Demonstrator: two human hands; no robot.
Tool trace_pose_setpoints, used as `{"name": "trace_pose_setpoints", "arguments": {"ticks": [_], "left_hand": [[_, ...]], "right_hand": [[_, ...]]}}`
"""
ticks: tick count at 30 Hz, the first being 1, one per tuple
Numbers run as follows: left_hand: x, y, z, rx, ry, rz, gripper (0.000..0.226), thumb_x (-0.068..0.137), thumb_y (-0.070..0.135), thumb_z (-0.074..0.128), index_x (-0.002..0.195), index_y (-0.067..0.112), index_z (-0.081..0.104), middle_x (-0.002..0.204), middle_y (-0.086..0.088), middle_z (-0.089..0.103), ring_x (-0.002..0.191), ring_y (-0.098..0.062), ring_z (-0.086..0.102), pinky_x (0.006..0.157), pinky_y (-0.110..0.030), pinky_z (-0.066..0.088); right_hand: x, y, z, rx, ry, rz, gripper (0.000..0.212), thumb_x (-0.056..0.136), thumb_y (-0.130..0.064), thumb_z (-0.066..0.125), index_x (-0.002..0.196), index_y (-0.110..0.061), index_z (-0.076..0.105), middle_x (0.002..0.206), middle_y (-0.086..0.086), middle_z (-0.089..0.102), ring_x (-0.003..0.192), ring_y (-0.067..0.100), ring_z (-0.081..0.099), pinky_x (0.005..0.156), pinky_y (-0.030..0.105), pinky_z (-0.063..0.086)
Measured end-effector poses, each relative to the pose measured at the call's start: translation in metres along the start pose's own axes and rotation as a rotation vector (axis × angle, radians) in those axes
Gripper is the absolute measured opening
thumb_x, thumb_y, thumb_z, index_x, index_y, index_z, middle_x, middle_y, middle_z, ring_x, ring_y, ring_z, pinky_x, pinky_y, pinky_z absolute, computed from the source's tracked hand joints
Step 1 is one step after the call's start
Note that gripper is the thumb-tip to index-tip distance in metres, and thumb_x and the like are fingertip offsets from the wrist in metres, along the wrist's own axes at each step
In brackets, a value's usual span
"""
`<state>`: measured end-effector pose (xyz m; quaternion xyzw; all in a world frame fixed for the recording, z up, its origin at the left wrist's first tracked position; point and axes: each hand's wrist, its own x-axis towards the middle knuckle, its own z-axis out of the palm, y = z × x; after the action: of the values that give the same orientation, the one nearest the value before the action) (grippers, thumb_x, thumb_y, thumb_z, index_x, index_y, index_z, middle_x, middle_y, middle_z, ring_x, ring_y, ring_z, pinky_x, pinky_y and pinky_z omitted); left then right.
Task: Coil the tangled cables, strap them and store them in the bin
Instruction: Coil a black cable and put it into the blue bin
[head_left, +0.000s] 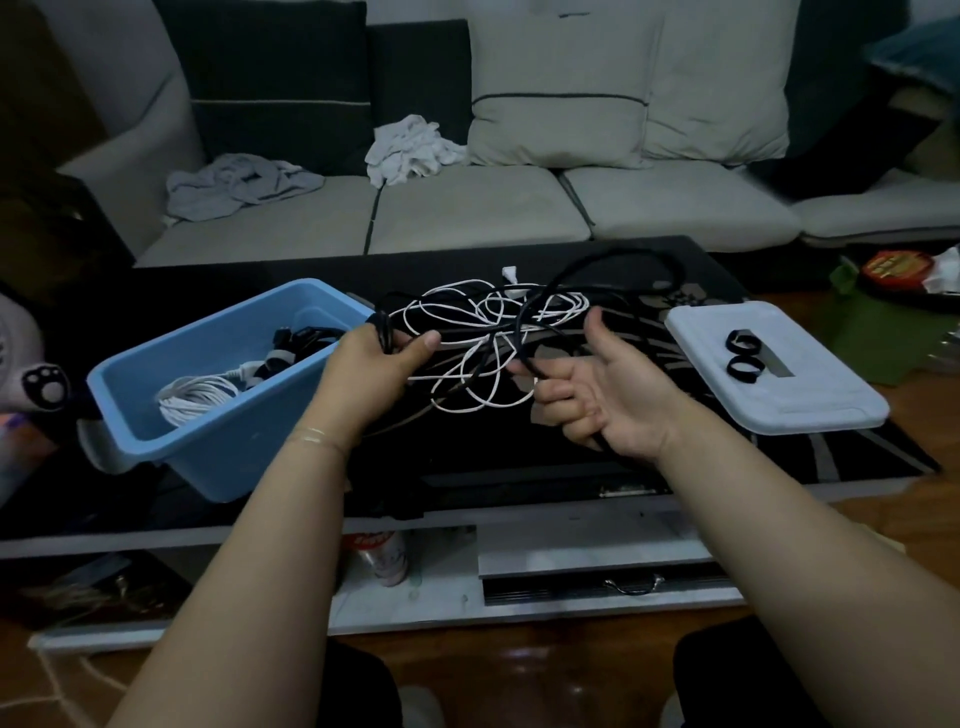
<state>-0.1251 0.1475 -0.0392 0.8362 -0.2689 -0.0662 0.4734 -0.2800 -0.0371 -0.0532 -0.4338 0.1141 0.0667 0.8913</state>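
Over the black table (519, 457): left hand (371, 371) grips black cable (613, 262) loops, right hand (597, 395) curled round its run. White cable (488, 332) tangled beneath; blue bin (218, 441) just left.

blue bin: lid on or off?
Off. The blue plastic bin stands open-topped with coiled cables inside; its white lid lies flat on the black table to the right, two black strap rolls on it.

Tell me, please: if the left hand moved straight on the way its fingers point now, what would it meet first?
The left hand, gripping black cable loops, points right, toward the tangled white cable. It would probably meet that tangle first, though depth is unclear: the hand may be held above it.
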Motion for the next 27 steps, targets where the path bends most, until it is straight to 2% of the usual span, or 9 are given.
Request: {"name": "trace_pose_setpoints", "arguments": {"ticks": [3,6,9,12,14,17,21,25,27], "left_hand": [[0.003,-0.007,0.008,0.106,0.003,-0.071,0.058,0.087,0.059,0.054,0.087,0.001,0.059,0.073,-0.014,0.062,0.068,-0.027,0.059,0.070,-0.038,0.049],[0.003,-0.012,0.006,0.149,-0.118,-0.116,0.064,0.089,0.063,0.045,0.091,0.001,0.061,0.068,-0.011,0.060,0.063,-0.026,0.058,0.067,-0.037,0.049],[-0.007,-0.005,0.005,-0.018,-0.308,-0.109,0.059,0.094,0.058,0.040,0.091,0.003,0.061,0.049,0.004,0.046,0.045,-0.014,0.044,0.054,-0.028,0.041],[-0.023,0.010,0.006,-0.192,-0.587,-0.063,0.053,0.094,0.055,0.038,0.084,0.006,0.053,0.045,0.002,0.031,0.038,-0.013,0.031,0.045,-0.023,0.033],[-0.033,0.017,0.006,-0.266,-0.748,-0.005,0.050,0.094,0.055,0.042,0.071,0.011,0.044,0.044,0.000,0.027,0.036,-0.014,0.029,0.044,-0.023,0.033],[-0.044,0.027,0.008,-0.338,-0.928,0.075,0.042,0.091,0.033,0.058,0.063,0.013,0.034,0.041,0.000,0.027,0.032,-0.013,0.030,0.042,-0.020,0.034],[-0.053,0.040,0.011,-0.370,-0.969,0.091,0.035,0.091,0.020,0.062,0.067,0.010,0.038,0.040,0.002,0.031,0.031,-0.010,0.029,0.040,-0.018,0.030],[-0.049,0.039,-0.004,-0.826,-0.995,0.024,0.039,0.078,0.046,0.073,0.078,0.013,0.053,0.044,0.005,0.040,0.028,-0.003,0.031,0.036,-0.015,0.026],[-0.039,0.035,-0.014,-1.193,-1.105,0.009,0.036,0.086,0.045,0.064,0.085,0.010,0.058,0.049,0.004,0.043,0.032,-0.006,0.038,0.040,-0.021,0.033]], "right_hand": [[-0.001,-0.003,0.002,0.122,0.105,-0.227,0.033,0.085,-0.039,0.052,0.104,-0.013,0.060,0.048,-0.010,0.030,0.038,0.003,0.013,0.033,0.012,0.010],[-0.005,-0.012,-0.001,0.110,0.426,-0.551,0.016,0.097,-0.025,0.048,0.100,-0.012,0.057,0.042,-0.011,0.029,0.031,0.001,0.021,0.030,0.013,0.013],[-0.011,-0.017,-0.007,-0.371,0.785,-0.714,0.020,0.102,-0.028,0.043,0.106,-0.015,0.057,0.049,-0.012,0.039,0.038,0.001,0.032,0.037,0.016,0.026],[-0.013,-0.012,-0.008,-0.802,0.983,-0.812,0.011,0.101,-0.026,0.042,0.107,-0.022,0.051,0.079,-0.008,0.055,0.066,0.012,0.055,0.064,0.030,0.046],[-0.013,-0.006,-0.007,-1.007,1.034,-0.785,0.016,0.101,-0.026,0.039,0.112,-0.021,0.048,0.090,-0.003,0.057,0.081,0.022,0.058,0.075,0.038,0.048],[-0.014,0.000,-0.004,-1.277,1.089,-0.690,0.024,0.102,-0.028,0.035,0.118,-0.015,0.047,0.089,0.005,0.061,0.085,0.031,0.059,0.072,0.044,0.048],[-0.016,-0.001,0.000,-1.349,1.051,-0.762,0.025,0.101,-0.030,0.037,0.117,-0.017,0.051,0.098,0.006,0.066,0.091,0.029,0.060,0.072,0.045,0.049],[-0.019,-0.009,-0.005,-1.380,0.918,-0.669,0.020,0.096,-0.038,0.049,0.106,-0.024,0.060,0.095,-0.001,0.070,0.091,0.022,0.064,0.076,0.042,0.051],[-0.024,-0.013,-0.009,-1.438,0.868,-0.577,0.020,0.094,-0.041,0.051,0.099,-0.025,0.061,0.095,0.001,0.069,0.092,0.024,0.063,0.078,0.040,0.050]]}}
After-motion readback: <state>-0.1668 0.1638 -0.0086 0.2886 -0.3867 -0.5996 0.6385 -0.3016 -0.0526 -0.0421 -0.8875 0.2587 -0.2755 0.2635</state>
